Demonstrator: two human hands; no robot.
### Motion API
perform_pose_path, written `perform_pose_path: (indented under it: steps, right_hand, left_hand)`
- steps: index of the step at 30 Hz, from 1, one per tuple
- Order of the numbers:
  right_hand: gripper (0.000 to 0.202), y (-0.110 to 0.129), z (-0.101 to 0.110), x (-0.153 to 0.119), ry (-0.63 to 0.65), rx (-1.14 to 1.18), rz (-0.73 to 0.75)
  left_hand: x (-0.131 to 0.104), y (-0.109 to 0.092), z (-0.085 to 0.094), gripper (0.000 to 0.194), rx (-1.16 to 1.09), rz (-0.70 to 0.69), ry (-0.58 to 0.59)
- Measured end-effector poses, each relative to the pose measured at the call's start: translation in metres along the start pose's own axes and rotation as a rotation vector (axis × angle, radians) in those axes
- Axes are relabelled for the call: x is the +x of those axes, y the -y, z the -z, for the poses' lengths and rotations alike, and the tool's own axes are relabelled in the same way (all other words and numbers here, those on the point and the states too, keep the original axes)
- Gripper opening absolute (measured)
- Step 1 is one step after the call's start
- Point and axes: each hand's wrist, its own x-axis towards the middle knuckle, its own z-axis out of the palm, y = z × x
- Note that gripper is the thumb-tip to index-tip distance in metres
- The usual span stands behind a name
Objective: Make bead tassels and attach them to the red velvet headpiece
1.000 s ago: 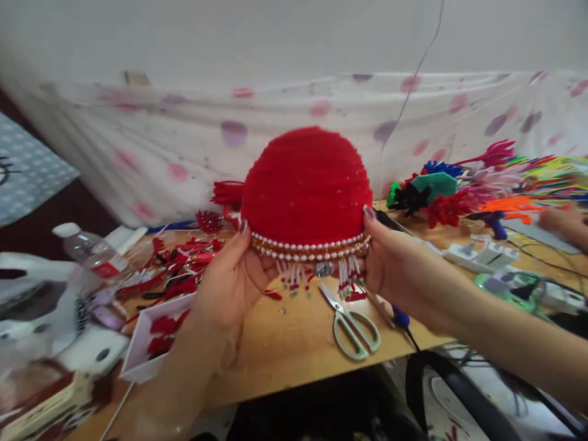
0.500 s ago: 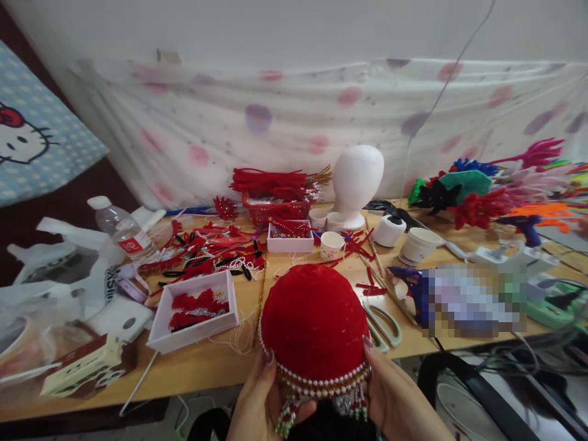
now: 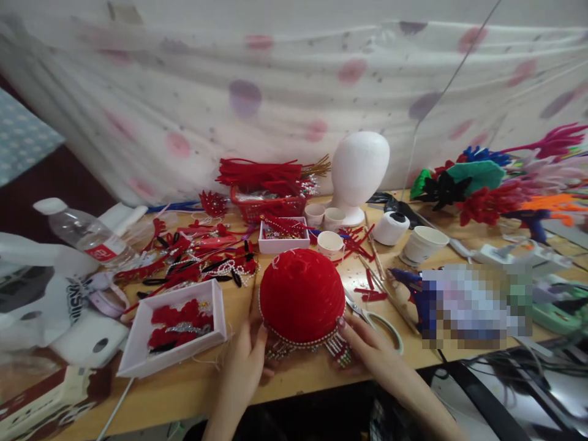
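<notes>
A domed red cap [image 3: 301, 297] is held at the front of the table. A row of white beads runs round its rim, and beaded tassels hang at the side facing me. My left hand [image 3: 248, 355] grips the rim on the left, thumb on the outside and fingers partly hidden below. On the right, my right hand [image 3: 362, 344] closes on the rim beside a tassel, its thumb near the beads. Scissors [image 3: 379, 321] with pale handles lie just beyond my right hand. Left of the cap stands a white box [image 3: 126, 355] containing red velvety pieces.
Behind the cap are a small white box [image 3: 283, 246] of beads, paper cups [image 3: 329, 245], a red basket [image 3: 266, 211] and a white foam head [image 3: 359, 168]. A plastic bottle [image 3: 87, 236] stands left. A glue gun [image 3: 413, 291] and power strip [image 3: 519, 257] are right.
Both hands have carried the red cap forward, away from me and slightly left, from the table's edge to over the tabletop. The camera view has shifted too.
</notes>
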Motion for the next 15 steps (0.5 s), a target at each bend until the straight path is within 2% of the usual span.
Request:
perform_pose_path:
  steps: [3,8,10,12,15]
  right_hand:
    - [0.043,0.002,0.014,-0.017,-0.029,-0.164,-0.021]
    - [0.035,0.008,0.024,-0.024,-0.185,-0.347,0.251]
    - [0.038,0.005,0.02,-0.018,-0.182,-0.323,0.288]
    - [0.044,-0.001,0.014,-0.009,-0.116,-0.272,0.314]
    - [0.048,-0.011,0.007,-0.001,-0.07,-0.293,0.427]
  left_hand:
    - [-0.007,-0.006,0.006,0.024,0.149,-0.064,-0.046]
    - [-0.015,-0.007,0.011,0.034,0.392,-0.248,-0.131]
    - [-0.015,-0.003,0.01,0.038,0.383,-0.302,-0.106]
    - [-0.013,0.002,0.007,0.04,0.344,-0.341,-0.038]
    - [-0.007,0.009,0.001,0.043,0.431,-0.5,0.022]
